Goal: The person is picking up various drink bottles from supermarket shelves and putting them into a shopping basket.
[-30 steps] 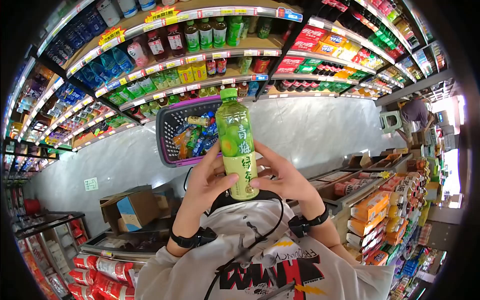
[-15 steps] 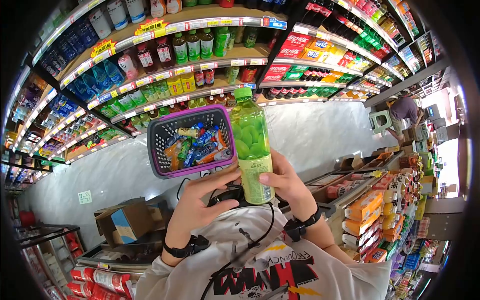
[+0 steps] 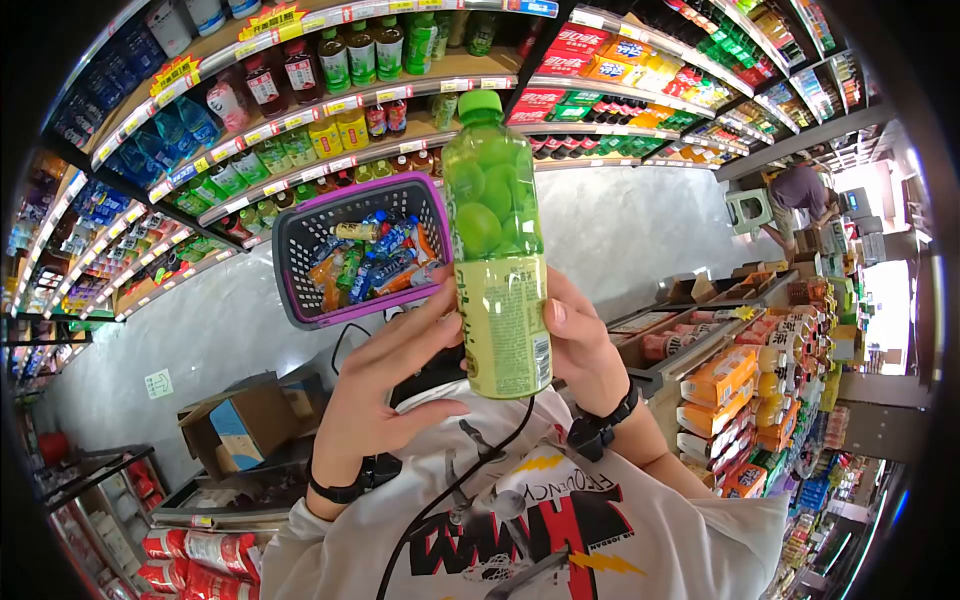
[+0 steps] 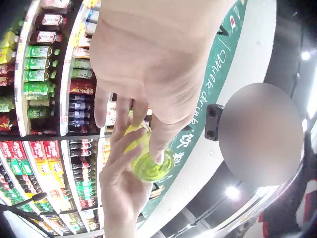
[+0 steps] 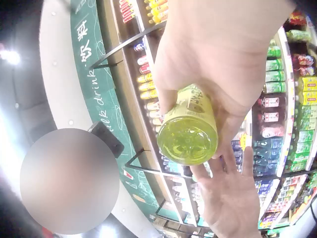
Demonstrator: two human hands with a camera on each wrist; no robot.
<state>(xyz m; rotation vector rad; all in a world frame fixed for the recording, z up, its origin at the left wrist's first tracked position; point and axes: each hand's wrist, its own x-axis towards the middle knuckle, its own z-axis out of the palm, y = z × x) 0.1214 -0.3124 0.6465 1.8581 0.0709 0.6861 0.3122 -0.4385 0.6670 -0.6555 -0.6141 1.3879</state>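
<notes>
A green-capped bottle [image 3: 500,290] with green fruit pictured on it and a pale yellow label of small print stands upright before the chest in the head view. The right hand [image 3: 583,345] grips its lower right side, thumb on the label. At its left side the left hand [image 3: 385,375] touches with extended fingertips, thumb held apart. Seen from below in the right wrist view, the bottle's clear base [image 5: 188,141] shows under the right hand [image 5: 213,59]. In the left wrist view, the left hand [image 4: 148,64] has its thumb near the bottle's base [image 4: 153,166].
A grey basket with a purple rim [image 3: 285,265] holds several bottles, left of the bottle. Drink shelves [image 3: 330,95] line the far side. An open cardboard box [image 3: 235,425] lies at left, orange packs [image 3: 722,375] at right. Someone bends over [image 3: 800,195] beside a stool [image 3: 748,212].
The bottle has turned from its large-lettered front to its small-print side and come closer to the head camera. The left hand's thumb has come off it; the right hand keeps its grip.
</notes>
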